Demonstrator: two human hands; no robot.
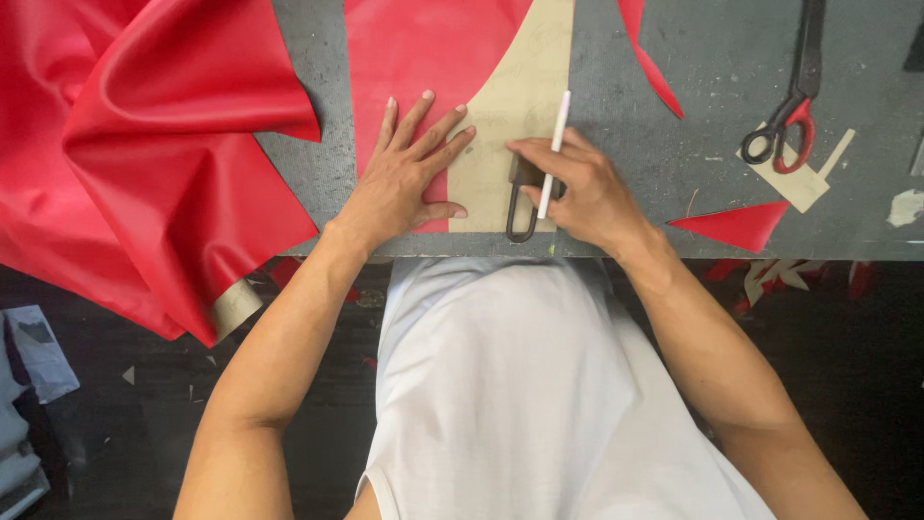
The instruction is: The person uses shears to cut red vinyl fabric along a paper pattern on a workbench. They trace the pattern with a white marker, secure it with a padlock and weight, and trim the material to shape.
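My left hand [409, 169] lies flat with fingers spread on a red sheet of leather-like material [419, 58] and the edge of a tan cardboard pattern [525, 87] laid over it. My right hand [582, 183] holds a white pen [554, 152] against the pattern's lower part. Its fingers also rest on a dark metal loop-handled tool [521, 207] standing on the pattern near the table's front edge.
A big crumpled red sheet [144, 144] hangs over the grey table [731, 58] at the left. Red-handled scissors [794, 106] lie on a tan scrap at the far right. Red offcuts [736, 224] sit near the front edge. Scraps litter the dark floor.
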